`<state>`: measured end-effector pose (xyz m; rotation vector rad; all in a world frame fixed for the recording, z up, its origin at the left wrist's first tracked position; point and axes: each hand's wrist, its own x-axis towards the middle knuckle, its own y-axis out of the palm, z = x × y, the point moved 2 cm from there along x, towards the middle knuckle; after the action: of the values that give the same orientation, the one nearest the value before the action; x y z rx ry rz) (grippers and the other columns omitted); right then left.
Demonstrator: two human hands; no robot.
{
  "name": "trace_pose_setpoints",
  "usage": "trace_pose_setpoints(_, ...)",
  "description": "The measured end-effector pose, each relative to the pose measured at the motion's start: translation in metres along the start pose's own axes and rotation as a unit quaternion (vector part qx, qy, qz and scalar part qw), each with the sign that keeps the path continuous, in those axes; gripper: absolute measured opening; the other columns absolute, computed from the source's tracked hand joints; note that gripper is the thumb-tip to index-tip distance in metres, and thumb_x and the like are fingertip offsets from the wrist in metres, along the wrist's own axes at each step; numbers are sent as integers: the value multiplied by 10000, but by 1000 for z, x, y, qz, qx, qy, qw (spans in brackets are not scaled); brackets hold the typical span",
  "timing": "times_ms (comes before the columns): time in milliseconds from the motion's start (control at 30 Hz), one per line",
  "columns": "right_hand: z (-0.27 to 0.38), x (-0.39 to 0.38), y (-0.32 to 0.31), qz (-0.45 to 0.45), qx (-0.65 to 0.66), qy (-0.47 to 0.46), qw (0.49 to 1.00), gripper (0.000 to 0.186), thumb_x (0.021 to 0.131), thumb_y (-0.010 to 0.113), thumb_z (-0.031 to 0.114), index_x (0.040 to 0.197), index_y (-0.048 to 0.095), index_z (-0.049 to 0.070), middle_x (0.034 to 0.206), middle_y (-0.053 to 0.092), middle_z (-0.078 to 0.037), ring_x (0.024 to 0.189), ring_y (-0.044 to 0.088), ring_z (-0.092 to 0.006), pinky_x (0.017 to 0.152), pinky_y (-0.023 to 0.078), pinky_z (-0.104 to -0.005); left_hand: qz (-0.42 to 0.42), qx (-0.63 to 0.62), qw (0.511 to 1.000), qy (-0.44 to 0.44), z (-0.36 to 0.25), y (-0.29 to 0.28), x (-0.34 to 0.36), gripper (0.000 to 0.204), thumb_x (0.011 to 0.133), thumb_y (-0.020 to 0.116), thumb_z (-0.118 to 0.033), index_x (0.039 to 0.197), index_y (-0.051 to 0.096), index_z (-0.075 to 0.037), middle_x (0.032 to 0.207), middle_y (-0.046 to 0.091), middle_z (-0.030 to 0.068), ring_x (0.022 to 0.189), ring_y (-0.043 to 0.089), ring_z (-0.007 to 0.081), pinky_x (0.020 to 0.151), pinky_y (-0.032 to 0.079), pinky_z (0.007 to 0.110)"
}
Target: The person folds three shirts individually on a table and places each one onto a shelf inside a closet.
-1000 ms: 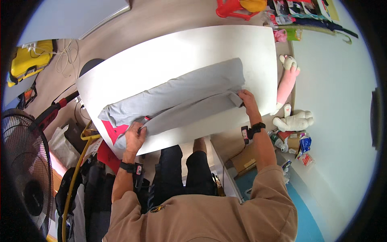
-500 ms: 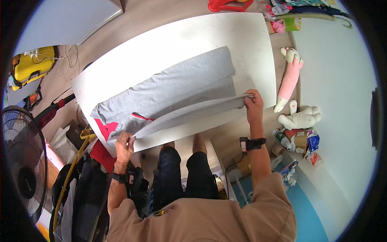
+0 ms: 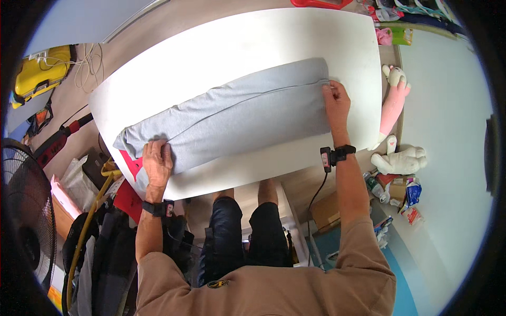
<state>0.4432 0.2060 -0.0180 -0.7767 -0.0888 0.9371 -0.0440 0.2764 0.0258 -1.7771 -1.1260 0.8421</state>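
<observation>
A grey shirt [image 3: 253, 116] lies on the white table [image 3: 226, 52], folded lengthwise into a long band. One layer is laid over the other, and its edge runs along the upper half of the band. At the band's left end my left hand [image 3: 157, 162] has its fingers curled closed on that edge. My right hand [image 3: 337, 102] pinches the same edge at the right end. Part of a red section [image 3: 132, 162] shows from under the cloth beside my left hand. The fingertips of my left hand are partly hidden.
A black fan [image 3: 29, 210] and a yellow-framed pile of dark clothes [image 3: 105, 247] stand to the left. A yellow case [image 3: 42, 73] is at the far left. Pink and white plush toys [image 3: 392, 105] lie past the table's right edge, near bottles and packets [image 3: 395, 189].
Both hands have moved away from me, carrying the shirt's near flap over onto the rest of it. The flap now lies flat, covering the red-and-white trim.
</observation>
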Motion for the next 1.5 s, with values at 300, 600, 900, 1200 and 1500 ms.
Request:
trace_pose_setpoints(300,40,-71,3,-52,-159,-168,972,543,862,635,124,1352,443,-10,1365,462,-203,1218,479,-339,1021,386,-437,-112,9,994,-10,-52,22,-14,512,814,617,-239,1277,491,-60,1440,365,224,1332,304,447,1085,221,582)
trace_pose_setpoints(600,35,-83,83,50,-332,-292,895,542,882,568,252,1363,457,28,1465,378,-161,1360,310,-360,1099,223,-555,31,41,999,10,-77,77,15,739,787,601,-342,1428,371,-55,1516,245,249,1397,154,490,1117,83,624)
trace_pose_setpoints(900,26,-90,83,53,-338,-315,885,565,882,559,281,1389,436,67,1486,343,-152,1375,281,-363,1102,196,-561,72,54,996,8,-74,73,14,819,755,640,-397,1439,352,-53,1519,209,270,1388,120,522,1094,56,655)
trace_pose_setpoints(1200,67,-134,49,78,-45,-109,990,523,881,598,110,1366,425,14,1374,451,-198,1258,430,-383,1045,352,-443,113,62,990,55,-81,29,39,925,685,755,-341,1461,316,-97,1522,214,238,1402,137,480,1102,89,647)
trace_pose_setpoints(1500,54,-258,145,38,560,435,704,327,858,654,126,1156,537,60,1059,587,-31,939,587,-144,802,499,-323,227,-19,973,37,-91,37,126,770,662,789,-291,1321,459,-66,1217,534,181,1153,506,358,959,419,464)
